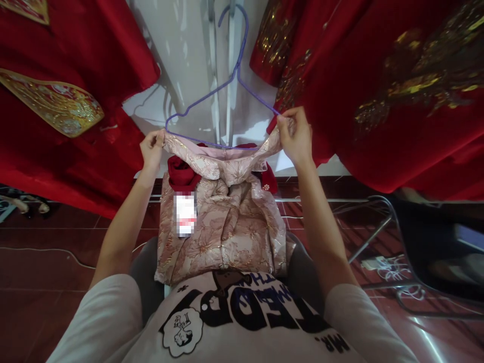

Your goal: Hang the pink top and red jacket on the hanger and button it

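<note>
A pink-gold brocade dress [227, 227] lies across my lap, its upper edge raised and stretched between my hands. My left hand [152, 150] pinches the left end of that edge, fingers closed. At the right end, my right hand [297, 138] is closed on the cloth, beside the right arm of the purple hanger. The purple hanger [212, 93] stands upright with its hook at the top and its lower bar along the dress's neckline. A dark red rolled fabric piece [182, 174] sits on the dress at the left, above a white tag [186, 214].
Red garments with gold embroidery hang at the left [75, 45] and right [340, 101]. A black chair [427, 252] with metal legs stands at the right, white cables [393, 269] beneath it. Shoes [22, 204] lie at the far left on the red tiled floor [45, 267].
</note>
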Available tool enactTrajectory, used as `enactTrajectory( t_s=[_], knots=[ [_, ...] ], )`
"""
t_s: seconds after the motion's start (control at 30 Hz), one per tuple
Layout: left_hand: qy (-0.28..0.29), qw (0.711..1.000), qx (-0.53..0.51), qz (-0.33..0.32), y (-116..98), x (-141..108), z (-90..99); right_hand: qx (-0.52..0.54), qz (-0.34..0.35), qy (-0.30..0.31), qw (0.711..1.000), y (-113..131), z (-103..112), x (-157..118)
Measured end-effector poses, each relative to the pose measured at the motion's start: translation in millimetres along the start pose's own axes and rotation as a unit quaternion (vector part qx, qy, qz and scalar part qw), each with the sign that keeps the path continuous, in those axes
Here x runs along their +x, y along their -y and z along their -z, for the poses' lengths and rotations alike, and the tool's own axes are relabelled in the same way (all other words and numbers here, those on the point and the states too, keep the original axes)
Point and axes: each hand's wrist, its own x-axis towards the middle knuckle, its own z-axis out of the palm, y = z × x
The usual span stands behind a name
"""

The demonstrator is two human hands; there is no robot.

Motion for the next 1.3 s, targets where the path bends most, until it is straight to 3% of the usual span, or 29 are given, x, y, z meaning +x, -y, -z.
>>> enactTrajectory(
  t_s=[0.27, 0.37, 0.47, 0.53, 0.67, 0.73, 0.83, 0.93, 1.1, 1.3],
  knots=[
    [0.014, 0.999, 0.026, 0.029, 8, -1, 0.1, 0.005, -0.001, 0.000, 1.000, 3, 1, -1],
    [0.006, 1.000, -0.026, -0.005, 10, 9, -1.7, 0.006, 0.007, -0.008, 1.000, 1, 1, 0],
    [0.008, 0.997, -0.062, -0.055, -2, 26, -11.4, 0.006, 0.016, -0.006, 1.000, 0, 2, -1],
    [0.038, 0.994, -0.050, -0.088, -18, 34, -20.7, 0.006, 0.014, 0.000, 1.000, 1, 2, -1],
    [0.153, 0.981, -0.012, -0.116, -41, 42, -35.3, 0.005, -0.004, 0.010, 1.000, 2, 2, -1],
    [0.171, 0.979, -0.045, -0.099, -39, 45, -36.3, 0.005, -0.010, 0.011, 1.000, 1, 2, 0],
    [0.148, 0.984, -0.092, 0.027, -24, 45, -30.4, 0.004, -0.016, 0.004, 1.000, -2, 1, 2],
    [0.154, 0.980, -0.020, 0.125, -9, 34, -23.0, 0.005, -0.021, -0.002, 1.000, -3, 0, 3],
    [0.313, 0.936, 0.040, 0.157, -11, 9, -15.0, 0.008, -0.023, 0.000, 1.000, 1, 2, 2],
    [0.361, 0.913, 0.156, 0.105, -17, 23, 5.7, 0.015, -0.031, 0.005, 0.999, 5, 5, 3]
  ],
)
